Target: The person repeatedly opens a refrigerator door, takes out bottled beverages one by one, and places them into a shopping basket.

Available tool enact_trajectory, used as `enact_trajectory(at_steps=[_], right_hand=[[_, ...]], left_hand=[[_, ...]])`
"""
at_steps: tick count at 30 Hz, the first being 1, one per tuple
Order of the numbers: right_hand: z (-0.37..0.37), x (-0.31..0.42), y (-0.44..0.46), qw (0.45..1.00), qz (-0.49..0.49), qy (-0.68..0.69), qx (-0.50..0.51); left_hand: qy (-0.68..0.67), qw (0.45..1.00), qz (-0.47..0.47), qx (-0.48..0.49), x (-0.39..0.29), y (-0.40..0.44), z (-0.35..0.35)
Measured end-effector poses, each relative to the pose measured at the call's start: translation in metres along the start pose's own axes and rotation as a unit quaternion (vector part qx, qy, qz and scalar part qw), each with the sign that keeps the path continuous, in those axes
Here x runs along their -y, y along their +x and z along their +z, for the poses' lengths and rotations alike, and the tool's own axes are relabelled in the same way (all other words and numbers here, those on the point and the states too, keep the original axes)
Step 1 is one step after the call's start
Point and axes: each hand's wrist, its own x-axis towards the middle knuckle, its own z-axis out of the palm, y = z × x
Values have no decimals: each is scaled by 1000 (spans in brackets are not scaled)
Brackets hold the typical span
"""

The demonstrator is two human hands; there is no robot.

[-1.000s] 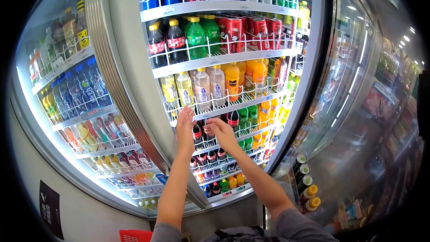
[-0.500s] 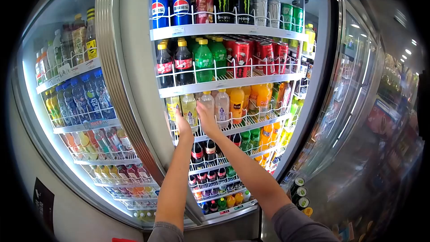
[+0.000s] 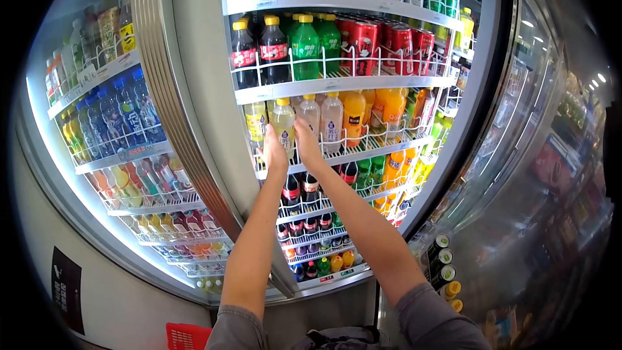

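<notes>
A small, clear bottle is standing upright between the person's two hands, at the front of the cooler's middle shelf, near its left end. It is wearing a bright yellow cap, and its see-through body is showing a pale yellowish tint, with a small dark blue-purple mark and lettering on the front; the lettering is looking too small to read. The left hand is flanking its left side and the right hand its right, both open, fingers nearly straight and palms facing inward. Whether they are pressing on the bottle, I cannot tell. A yellow-labelled bottle is standing just to the left, two colourless bottles are standing to the right, and an orange bottle is coming after them. A white wire rail is running along the shelf front, and dark cola bottles, green bottles and red cans are filling the shelf above
</notes>
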Motion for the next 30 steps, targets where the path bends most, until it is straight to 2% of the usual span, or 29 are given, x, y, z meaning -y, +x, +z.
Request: enact_trajectory(at_steps=[2, 3, 8, 10, 12, 14, 15, 20, 21, 22, 23, 24, 26, 28, 30], right_hand=[[1, 18, -15, 996, 26, 77, -23], [4, 37, -26, 993, 58, 101, -23], [9, 78, -50, 983, 50, 171, -30], [8, 87, -55, 985, -15, 171, -6], [5, 102, -65, 987, -18, 157, -15], [0, 120, -76, 994, -70, 80, -8], [-4, 127, -84, 995, -75, 65, -19], [-28, 147, -112, 996, -78, -40, -16], [-30, 153, -121, 996, -38, -83, -1], [-33, 159, -131, 992, 3, -125, 13], [-37, 164, -143, 994, 26, -98, 42], [-41, 162, -153, 994, 23, -101, 36], [-52, 152, -173, 994, -5, -47, 102], [-60, 151, -195, 992, 23, 18, 124], [-65, 158, -221, 992, 43, 17, 115]], left_hand=[[-6, 996, 90, -19, 9, -5, -1], [17, 993, 114, 3, 9, -10, -5], [-80, 982, 173, 18, -17, -45, -8], [-32, 971, 237, 14, -26, -53, -9], [-29, 966, 257, 14, -31, -59, -13], [97, 931, 351, 2, -45, -72, -21], [116, 924, 363, -12, -50, -79, -23], [98, 940, 319, 75, -44, -99, -38], [-6, 965, 227, 134, -37, -106, -40], [-110, 967, 130, 192, -40, -117, -43], [-155, 963, 91, 200, -41, -132, -46], [-157, 961, 92, 206, -41, -142, -50], [-163, 960, 32, 226, -37, -161, -54], [-157, 955, 34, 248, -27, -178, -54], [-141, 950, 8, 277, -14, -193, -56]])
